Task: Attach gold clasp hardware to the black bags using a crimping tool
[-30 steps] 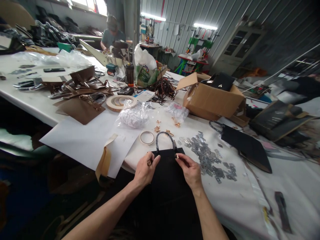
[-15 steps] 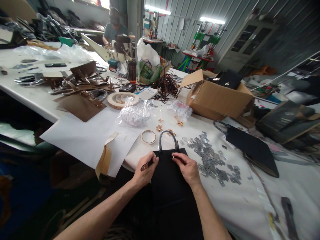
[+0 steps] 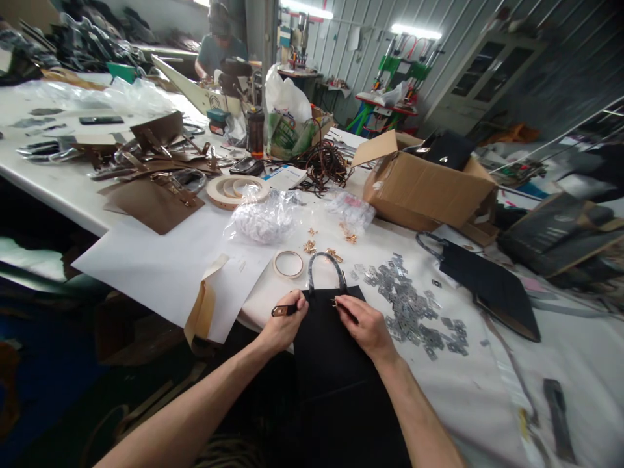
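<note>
A black handbag (image 3: 336, 390) lies at the table's front edge, its looped handle (image 3: 325, 258) wrapped in clear film and pointing away from me. At the bag's upper left, my left hand (image 3: 284, 330) is closed around a short black strap (image 3: 283, 311); a metal-framed end sticks out to the left. My right hand (image 3: 366, 326) pinches a small gold-coloured metal fitting (image 3: 334, 301) against the bag's front, just below the handle. The fingertips partly cover that fitting, so its shape is unclear.
Flat metal plates (image 3: 412, 305) lie scattered to the right, near another black bag (image 3: 492, 283). Beyond the handle are a tape roll (image 3: 288, 255), small gold pieces (image 3: 309, 246) and a cardboard box (image 3: 429, 192). A person (image 3: 221, 49) sits at the back left.
The strap end in my left hand has turned from slanting to nearly level. My right hand keeps its pinch on the fitting, its knuckles shifted slightly. The whole view has moved a little.
</note>
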Demonstrator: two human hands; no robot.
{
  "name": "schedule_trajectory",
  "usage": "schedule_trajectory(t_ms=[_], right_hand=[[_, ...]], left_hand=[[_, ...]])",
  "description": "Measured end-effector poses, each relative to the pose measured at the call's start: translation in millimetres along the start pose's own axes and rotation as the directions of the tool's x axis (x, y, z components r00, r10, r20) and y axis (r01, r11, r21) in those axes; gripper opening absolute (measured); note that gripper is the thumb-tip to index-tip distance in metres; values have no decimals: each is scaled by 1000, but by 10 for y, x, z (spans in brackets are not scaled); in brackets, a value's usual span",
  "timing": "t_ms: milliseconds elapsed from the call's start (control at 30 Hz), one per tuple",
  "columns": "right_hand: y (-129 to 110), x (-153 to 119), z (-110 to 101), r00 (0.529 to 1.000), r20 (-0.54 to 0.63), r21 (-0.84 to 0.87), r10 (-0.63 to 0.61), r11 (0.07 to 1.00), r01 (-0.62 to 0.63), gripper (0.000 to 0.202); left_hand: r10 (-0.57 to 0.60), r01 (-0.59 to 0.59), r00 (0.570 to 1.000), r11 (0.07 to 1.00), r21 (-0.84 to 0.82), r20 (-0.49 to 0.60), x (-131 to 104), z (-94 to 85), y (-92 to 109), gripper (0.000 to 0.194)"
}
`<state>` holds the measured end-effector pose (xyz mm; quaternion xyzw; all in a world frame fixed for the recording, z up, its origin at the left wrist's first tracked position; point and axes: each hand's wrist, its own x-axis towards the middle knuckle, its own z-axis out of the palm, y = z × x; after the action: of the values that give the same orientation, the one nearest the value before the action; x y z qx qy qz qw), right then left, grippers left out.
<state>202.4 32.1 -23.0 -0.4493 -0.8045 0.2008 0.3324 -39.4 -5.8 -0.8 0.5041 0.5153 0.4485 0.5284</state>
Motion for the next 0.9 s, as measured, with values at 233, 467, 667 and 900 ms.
schedule_trajectory(t_ms=[233, 467, 667, 900], right_hand=[[2, 148, -137, 991, 133, 19, -32, 999, 30, 29], [-73, 193, -122, 980, 184, -27, -72, 997, 78, 29], [-145, 93, -29, 985, 119, -93, -123, 987, 134, 31], [-107, 221, -128, 980, 179, -43, -88, 994, 97, 23]], left_hand=[[32, -32, 999, 999, 33, 14, 17, -17, -19, 33], [-4, 7, 999, 998, -69, 49, 20, -41, -40, 38], [4, 0, 999, 994, -107, 37, 6, -37, -61, 37], [95, -95, 995, 995, -37, -3, 21, -12, -77, 35]])
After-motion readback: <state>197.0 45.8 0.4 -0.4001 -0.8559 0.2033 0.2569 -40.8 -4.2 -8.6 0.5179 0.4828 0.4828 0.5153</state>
